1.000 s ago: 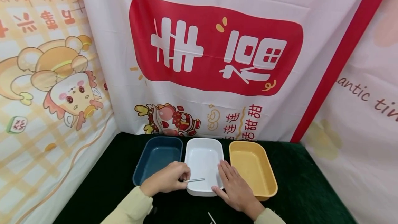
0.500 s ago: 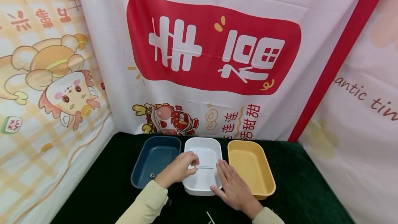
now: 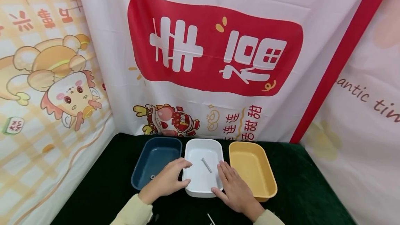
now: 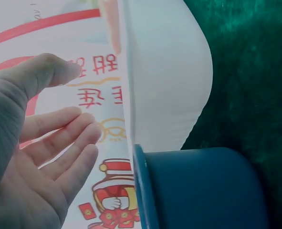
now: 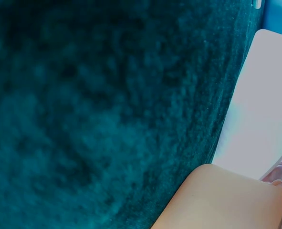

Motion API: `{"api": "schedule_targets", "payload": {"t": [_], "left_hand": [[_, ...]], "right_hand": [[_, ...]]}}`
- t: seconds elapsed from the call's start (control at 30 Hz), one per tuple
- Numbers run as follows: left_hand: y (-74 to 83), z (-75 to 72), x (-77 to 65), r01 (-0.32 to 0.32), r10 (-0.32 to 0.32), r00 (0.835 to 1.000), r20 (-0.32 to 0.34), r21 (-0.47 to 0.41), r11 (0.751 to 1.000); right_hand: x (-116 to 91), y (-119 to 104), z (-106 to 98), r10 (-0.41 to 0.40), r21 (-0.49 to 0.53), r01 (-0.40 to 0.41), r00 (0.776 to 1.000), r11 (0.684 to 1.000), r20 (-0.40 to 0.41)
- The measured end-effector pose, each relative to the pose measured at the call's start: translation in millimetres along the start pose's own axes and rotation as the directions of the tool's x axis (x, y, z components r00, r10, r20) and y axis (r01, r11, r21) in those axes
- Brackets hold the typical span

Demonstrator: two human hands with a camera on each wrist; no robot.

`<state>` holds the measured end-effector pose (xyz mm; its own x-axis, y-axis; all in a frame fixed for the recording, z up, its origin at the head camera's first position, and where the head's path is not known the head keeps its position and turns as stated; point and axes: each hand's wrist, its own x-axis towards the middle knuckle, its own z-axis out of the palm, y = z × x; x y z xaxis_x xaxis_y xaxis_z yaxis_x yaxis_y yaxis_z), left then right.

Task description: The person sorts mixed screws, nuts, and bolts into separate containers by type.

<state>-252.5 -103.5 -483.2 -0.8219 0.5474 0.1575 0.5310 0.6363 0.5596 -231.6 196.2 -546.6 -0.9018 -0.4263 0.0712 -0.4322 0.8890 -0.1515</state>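
A silver bolt (image 3: 206,165) lies slanted on the floor of the white tray (image 3: 200,192). My left hand (image 3: 167,180) is at that tray's left rim, thumb and fingers spread with nothing between them. The left wrist view shows the same hand (image 4: 50,143) relaxed, palm in sight, above the tray rims. Flat fingers of my right hand (image 3: 234,188) rest along the white tray's right side, between it and the yellow tray (image 3: 271,193). A small metal nut (image 3: 152,176) sits in the blue tray (image 3: 137,174), partly covered by my left hand.
The three trays stand side by side on a dark green cloth (image 3: 306,183). At the front edge of view lies a thin metal piece (image 3: 211,219), cut off by the frame. A printed curtain (image 3: 215,114) hangs right behind the trays.
My left hand moved over the white tray with the bolt, let it go there, and drew back left with fingers spread. The right hand has stayed in place.
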Motion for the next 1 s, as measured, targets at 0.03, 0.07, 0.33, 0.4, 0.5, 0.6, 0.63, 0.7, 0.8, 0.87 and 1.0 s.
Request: {"api": "schedule_targets", "payload": {"t": [0.03, 0.07, 0.33, 0.4, 0.5, 0.6, 0.63, 0.7, 0.8, 0.87, 1.0], "left_hand": [[1.1, -1.5, -3.8, 0.000, 0.000, 1.000, 0.011, -0.011, 1.000], [2.4, -2.9, -7.2, -0.001, 0.002, 1.000, 0.024, -0.021, 1.000], [14.9, -3.7, -26.3, -0.028, 0.035, 0.993, 0.117, -0.067, 0.997], [19.0, -0.7, -28.8, -0.046, 0.057, 0.989, 0.139, -0.086, 0.995], [25.7, 6.1, -30.8, -0.064, 0.086, 0.979, 0.186, -0.120, 0.991], [31.6, 15.7, -31.7, -0.072, 0.104, 0.964, 0.243, -0.137, 0.988], [32.9, 19.5, -31.8, -0.080, 0.114, 0.960, 0.257, -0.138, 0.987], [34.2, 27.6, -32.1, -0.098, 0.137, 0.948, 0.286, -0.147, 0.984], [33.9, 40.2, -33.2, -0.124, 0.185, 0.928, 0.324, -0.199, 0.972], [32.7, 48.1, -33.7, -0.101, 0.204, 0.908, 0.365, -0.282, 0.954], [29.2, 66.3, -30.5, -0.115, 0.257, 0.865, 0.431, -0.328, 0.937]], "right_hand": [[-0.1, 0.4, -0.5, 0.001, -0.001, -0.001, 1.000, 1.000, 0.000], [-0.2, 0.7, -1.2, 0.004, -0.004, -0.004, 1.000, 1.000, 0.001], [-0.5, 1.1, -2.2, 0.005, -0.004, -0.004, 1.000, 1.000, 0.007], [-0.6, 0.6, -1.8, 0.000, -0.003, 0.000, 1.000, 1.000, 0.003], [-0.8, 0.0, -1.4, -0.004, 0.001, 0.004, 1.000, 1.000, -0.003], [-0.7, -0.2, -0.5, -0.009, 0.008, 0.009, 1.000, 1.000, -0.013], [-0.6, -0.2, -0.3, -0.010, 0.008, 0.010, 1.000, 1.000, -0.016], [-0.4, -0.2, 0.6, -0.012, 0.004, 0.012, 1.000, 1.000, -0.018], [0.3, -0.5, 1.4, -0.011, -0.004, 0.011, 1.000, 1.000, -0.016], [0.5, -1.0, 1.6, -0.013, -0.003, 0.013, 1.000, 1.000, -0.013], [0.4, -1.7, 0.7, -0.010, 0.016, 0.011, 1.000, 1.000, -0.016]]}}
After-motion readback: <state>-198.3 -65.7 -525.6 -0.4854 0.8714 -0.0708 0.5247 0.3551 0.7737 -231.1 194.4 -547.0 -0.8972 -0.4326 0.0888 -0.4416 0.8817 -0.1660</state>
